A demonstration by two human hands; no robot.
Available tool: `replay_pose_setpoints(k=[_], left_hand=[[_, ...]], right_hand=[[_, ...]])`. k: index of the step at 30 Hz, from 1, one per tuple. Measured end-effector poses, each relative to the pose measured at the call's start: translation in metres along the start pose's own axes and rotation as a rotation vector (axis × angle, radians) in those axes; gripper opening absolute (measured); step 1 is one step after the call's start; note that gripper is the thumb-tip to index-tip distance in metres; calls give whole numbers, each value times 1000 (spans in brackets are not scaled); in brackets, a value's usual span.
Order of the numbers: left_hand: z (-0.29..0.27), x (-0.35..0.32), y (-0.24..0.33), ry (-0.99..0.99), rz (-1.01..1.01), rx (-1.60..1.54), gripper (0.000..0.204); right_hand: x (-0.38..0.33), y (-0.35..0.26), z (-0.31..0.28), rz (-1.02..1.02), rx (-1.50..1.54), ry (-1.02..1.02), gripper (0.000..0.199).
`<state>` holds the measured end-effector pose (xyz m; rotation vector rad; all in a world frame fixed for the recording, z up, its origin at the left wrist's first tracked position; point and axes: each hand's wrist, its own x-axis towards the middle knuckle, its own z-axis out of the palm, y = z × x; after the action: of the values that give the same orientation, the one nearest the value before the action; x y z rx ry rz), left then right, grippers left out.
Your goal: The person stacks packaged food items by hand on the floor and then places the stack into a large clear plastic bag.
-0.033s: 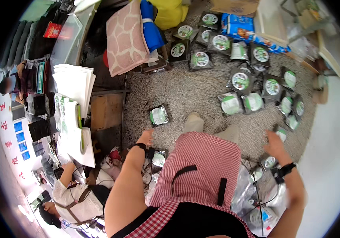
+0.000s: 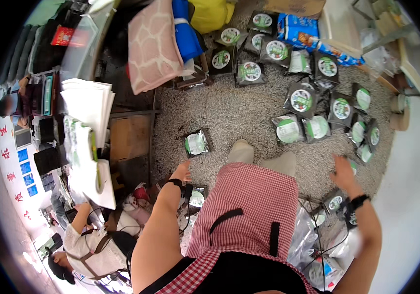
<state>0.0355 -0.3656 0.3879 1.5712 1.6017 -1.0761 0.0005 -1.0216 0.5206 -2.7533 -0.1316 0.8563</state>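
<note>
My left hand (image 2: 183, 171) hangs over the speckled floor, its fingers loosely apart and holding nothing. Closest to it is a dark square packet with a round white-and-green label (image 2: 197, 143), lying alone on the floor. Another such packet (image 2: 197, 197) lies beside my left wrist. On the other side, my right hand (image 2: 342, 172) reaches out with fingers spread, also without anything in it. It partly covers a green-and-white labelled packet (image 2: 353, 166) beneath. Several more packets, among them a flat one (image 2: 301, 100), lie clustered beyond my right hand.
A pink patterned cushion (image 2: 153, 51) and a blue roll (image 2: 186, 36) lie far left. Blue printed bags (image 2: 296, 32) sit at the back. White sheets (image 2: 86, 105) cover a table at left, where a person (image 2: 92, 252) works. Clear plastic bags (image 2: 304, 230) and cables lie near my right forearm.
My view has shifted slightly. My right hand is a little farther right and covers more of the packet beneath it. Both hands still hold nothing.
</note>
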Motion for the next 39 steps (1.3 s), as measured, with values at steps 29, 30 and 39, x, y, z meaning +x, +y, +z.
replay_pose_setpoints(k=[29, 30, 39], left_hand=[[379, 83, 186, -846, 333, 175, 92], [421, 84, 157, -887, 225, 135, 102], [538, 135, 115, -856, 585, -89, 94]], right_hand=[[269, 195, 384, 709, 1936, 583, 68], [275, 194, 378, 812, 1925, 622, 72], [328, 261, 426, 684, 1924, 741, 71]])
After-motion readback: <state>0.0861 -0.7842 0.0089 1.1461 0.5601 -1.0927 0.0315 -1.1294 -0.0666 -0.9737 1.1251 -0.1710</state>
